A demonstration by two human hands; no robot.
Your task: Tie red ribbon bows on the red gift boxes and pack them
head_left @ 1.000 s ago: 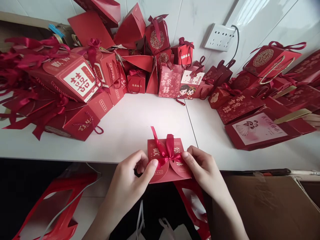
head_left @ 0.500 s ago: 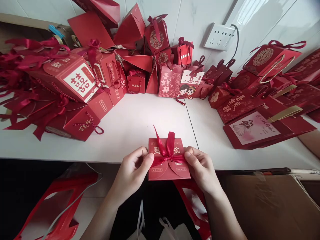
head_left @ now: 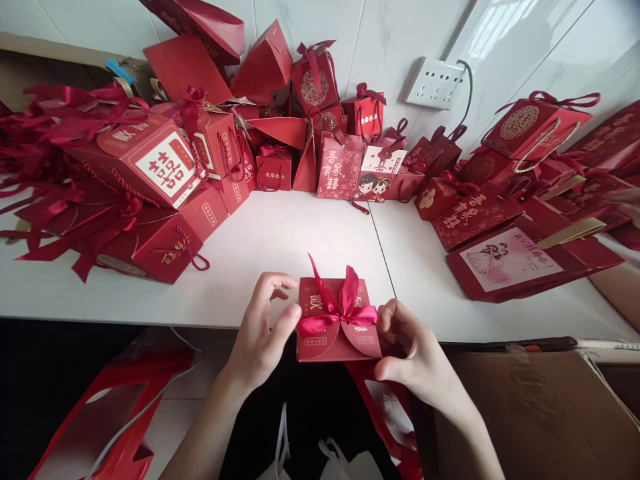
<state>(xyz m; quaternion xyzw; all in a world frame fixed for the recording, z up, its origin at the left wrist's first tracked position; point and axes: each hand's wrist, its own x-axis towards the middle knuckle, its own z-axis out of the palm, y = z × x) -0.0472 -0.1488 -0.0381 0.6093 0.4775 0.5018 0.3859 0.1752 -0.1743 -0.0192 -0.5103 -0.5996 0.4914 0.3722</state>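
Note:
A small red gift box (head_left: pixel 330 350) with gold lettering sits at the front edge of the white table. Across its top is a tied bow of shiny red ribbon (head_left: pixel 343 310), two tails standing up and two loops lying sideways. At the box's left side is my left hand (head_left: pixel 265 333), thumb and fingers apart, the thumb tip close by the left loop. My right hand (head_left: pixel 413 350) is at the right side, fingers curled loosely and thumb apart from them by the lower right corner. Neither hand grips the ribbon.
Stacked red gift boxes with ribbons (head_left: pixel 150 167) fill the table's left. Red gift bags (head_left: pixel 510 260) crowd the right, with part of another person's arm (head_left: pixel 615 293) beside them. A wall socket (head_left: pixel 435 83) is behind. Below stand a cardboard box (head_left: pixel 530 413) and a red stool (head_left: pixel 110 407).
Both hands have let go of the bow's loops and opened, moving slightly outward. The loops now lie loose and fuller on the box.

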